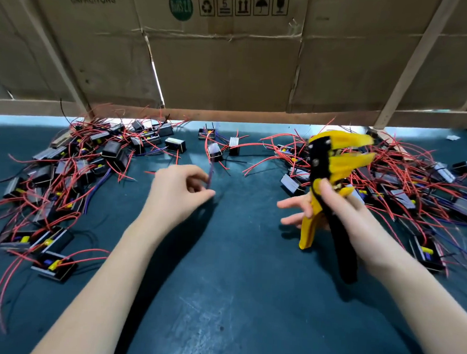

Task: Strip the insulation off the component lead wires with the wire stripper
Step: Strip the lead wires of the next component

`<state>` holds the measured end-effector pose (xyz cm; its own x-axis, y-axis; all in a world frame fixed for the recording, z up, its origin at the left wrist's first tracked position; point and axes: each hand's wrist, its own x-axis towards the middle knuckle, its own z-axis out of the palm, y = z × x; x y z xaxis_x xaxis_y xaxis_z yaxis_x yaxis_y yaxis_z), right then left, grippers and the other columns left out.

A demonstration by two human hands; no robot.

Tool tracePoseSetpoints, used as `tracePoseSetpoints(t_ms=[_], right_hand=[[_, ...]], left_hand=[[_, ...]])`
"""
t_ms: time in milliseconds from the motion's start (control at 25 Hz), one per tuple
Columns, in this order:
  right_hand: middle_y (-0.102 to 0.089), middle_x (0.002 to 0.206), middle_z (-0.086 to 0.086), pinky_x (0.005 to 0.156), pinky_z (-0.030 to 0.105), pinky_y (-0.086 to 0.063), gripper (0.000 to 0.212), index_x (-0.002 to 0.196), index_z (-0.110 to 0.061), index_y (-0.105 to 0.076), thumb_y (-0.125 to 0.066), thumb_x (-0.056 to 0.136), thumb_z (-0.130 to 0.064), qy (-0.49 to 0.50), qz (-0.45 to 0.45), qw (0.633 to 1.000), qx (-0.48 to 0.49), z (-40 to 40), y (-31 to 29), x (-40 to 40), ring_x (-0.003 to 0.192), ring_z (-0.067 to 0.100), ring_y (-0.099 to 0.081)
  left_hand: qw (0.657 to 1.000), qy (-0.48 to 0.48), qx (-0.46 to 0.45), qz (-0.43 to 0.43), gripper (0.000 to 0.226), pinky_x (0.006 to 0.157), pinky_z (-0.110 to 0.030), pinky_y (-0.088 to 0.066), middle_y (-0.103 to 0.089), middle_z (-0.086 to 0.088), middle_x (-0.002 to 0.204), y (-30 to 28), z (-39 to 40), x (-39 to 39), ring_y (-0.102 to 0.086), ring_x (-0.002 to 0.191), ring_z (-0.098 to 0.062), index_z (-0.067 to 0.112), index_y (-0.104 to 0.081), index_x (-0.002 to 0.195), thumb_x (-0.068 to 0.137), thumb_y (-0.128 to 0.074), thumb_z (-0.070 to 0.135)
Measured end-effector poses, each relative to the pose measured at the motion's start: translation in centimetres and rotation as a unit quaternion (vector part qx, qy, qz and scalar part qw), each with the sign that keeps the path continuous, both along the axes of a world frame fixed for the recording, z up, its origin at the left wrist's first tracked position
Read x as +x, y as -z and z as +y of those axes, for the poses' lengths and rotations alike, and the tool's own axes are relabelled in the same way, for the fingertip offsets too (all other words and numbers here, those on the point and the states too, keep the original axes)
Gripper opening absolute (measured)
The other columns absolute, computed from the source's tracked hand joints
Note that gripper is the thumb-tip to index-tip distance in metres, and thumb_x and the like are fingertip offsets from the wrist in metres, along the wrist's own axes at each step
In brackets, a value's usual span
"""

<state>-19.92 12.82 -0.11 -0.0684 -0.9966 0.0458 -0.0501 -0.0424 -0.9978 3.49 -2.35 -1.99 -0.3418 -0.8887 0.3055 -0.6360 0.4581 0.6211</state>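
My right hand (335,211) grips the black and yellow wire stripper (329,178) by its handles, its yellow jaws spread and pointing up and to the right. The fingers of that hand stick out to the left. My left hand (178,192) pinches a thin purple lead wire (209,175) between thumb and fingers. The wire runs up to a small black component (215,151) that hangs blurred above the dark green mat (219,286). The stripper jaws are well to the right of the wire.
A heap of black components with red and purple leads (61,170) covers the mat on the left, another heap (419,184) lies on the right, and a few components (229,143) sit at the back centre. A cardboard wall (235,61) closes the far side.
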Motion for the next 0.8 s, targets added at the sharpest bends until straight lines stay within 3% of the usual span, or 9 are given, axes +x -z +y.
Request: tracePoseSetpoints(t_ms=[120, 200, 360, 440, 520, 600, 680, 800], right_hand=[[-0.073, 0.11, 0.002, 0.082, 0.024, -0.053, 0.045, 0.08, -0.008, -0.063, -0.055, 0.089, -0.052, -0.007, 0.096, 0.995, -0.029, 0.1, 0.5, 0.3, 0.097, 0.02, -0.072], [-0.074, 0.106, 0.004, 0.081, 0.022, -0.053, 0.042, 0.093, -0.012, -0.067, -0.056, 0.084, -0.051, -0.039, 0.094, 0.995, 0.005, 0.2, 0.3, 0.1, 0.096, 0.019, -0.072], [-0.071, 0.077, 0.013, 0.07, 0.025, -0.047, 0.056, 0.081, -0.005, -0.064, -0.06, 0.077, -0.061, -0.073, 0.147, 0.986, 0.032, 0.4, 0.0, 0.2, 0.074, 0.015, -0.065], [-0.062, 0.069, 0.018, 0.067, 0.035, -0.042, 0.071, 0.075, 0.001, -0.057, -0.057, 0.071, -0.07, -0.007, 0.192, 0.981, 0.013, 0.3, 0.1, 0.5, 0.065, 0.017, -0.056], [-0.053, 0.063, 0.02, 0.061, 0.036, -0.034, 0.085, 0.074, 0.004, -0.054, -0.055, 0.067, -0.082, 0.112, 0.256, 0.96, 0.004, -0.1, 0.5, 0.2, 0.057, 0.015, -0.045], [-0.048, 0.053, 0.003, 0.054, 0.031, -0.03, 0.081, 0.071, -0.006, -0.06, -0.053, 0.066, -0.086, 0.229, 0.346, 0.91, 0.01, -0.4, 0.9, -0.7, 0.053, 0.015, -0.041], [-0.047, 0.046, -0.006, 0.051, 0.027, -0.032, 0.067, 0.064, -0.016, -0.059, -0.053, 0.065, -0.082, 0.289, 0.379, 0.879, 0.024, -0.4, 1.0, -1.7, 0.051, 0.01, -0.045], [-0.05, 0.048, -0.002, 0.055, 0.026, -0.034, 0.069, 0.059, -0.017, -0.055, -0.058, 0.064, -0.086, 0.277, 0.322, 0.904, 0.039, -0.2, 0.4, -2.5, 0.052, 0.011, -0.044]], left_hand=[[0.992, 0.124, 0.008, 0.018, 0.012, 0.06, -0.011, -0.042, -0.071, 0.005, 0.064, 0.0, 2.2, -2.4, -0.061, 0.057, -0.004, 0.018, -0.07, 0.076, 0.076, -0.082, 0.016], [0.986, 0.166, 0.004, 0.032, 0.012, 0.059, -0.009, -0.039, -0.07, 0.007, 0.063, 0.1, 3.1, -3.2, -0.059, 0.057, -0.001, 0.015, -0.07, 0.075, 0.082, -0.078, 0.019], [0.978, 0.178, 0.071, 0.077, 0.019, 0.069, -0.031, -0.054, -0.071, 0.003, 0.069, 0.1, 3.6, -3.4, -0.067, 0.065, -0.012, 0.016, -0.07, 0.074, 0.091, -0.068, 0.022], [0.975, 0.179, 0.089, 0.099, 0.016, 0.074, -0.035, -0.055, -0.072, 0.003, 0.072, 0.2, 3.5, -3.4, -0.068, 0.068, -0.012, 0.015, -0.071, 0.076, 0.092, -0.068, 0.019], [0.966, 0.185, 0.115, 0.14, 0.008, 0.075, -0.033, -0.056, -0.073, 0.001, 0.076, 0.3, 3.5, -3.6, -0.068, 0.071, -0.011, 0.011, -0.071, 0.083, 0.09, -0.069, 0.014], [0.958, 0.197, 0.129, 0.162, 0.002, 0.073, -0.026, -0.055, -0.075, 0.0, 0.078, 0.3, 3.5, -3.6, -0.068, 0.072, -0.012, 0.011, -0.072, 0.088, 0.089, -0.07, 0.009], [0.959, 0.223, 0.117, 0.131, 0.002, 0.068, -0.026, -0.051, -0.075, 0.0, 0.079, 0.2, 3.6, -3.6, -0.066, 0.069, -0.015, 0.016, -0.075, 0.087, 0.087, -0.072, 0.016], [0.969, 0.179, 0.082, 0.148, 0.022, 0.06, -0.021, -0.044, -0.069, 0.008, 0.065, -0.4, 3.6, -3.4, -0.058, 0.06, -0.01, 0.019, -0.075, 0.076, 0.089, -0.067, 0.034]])
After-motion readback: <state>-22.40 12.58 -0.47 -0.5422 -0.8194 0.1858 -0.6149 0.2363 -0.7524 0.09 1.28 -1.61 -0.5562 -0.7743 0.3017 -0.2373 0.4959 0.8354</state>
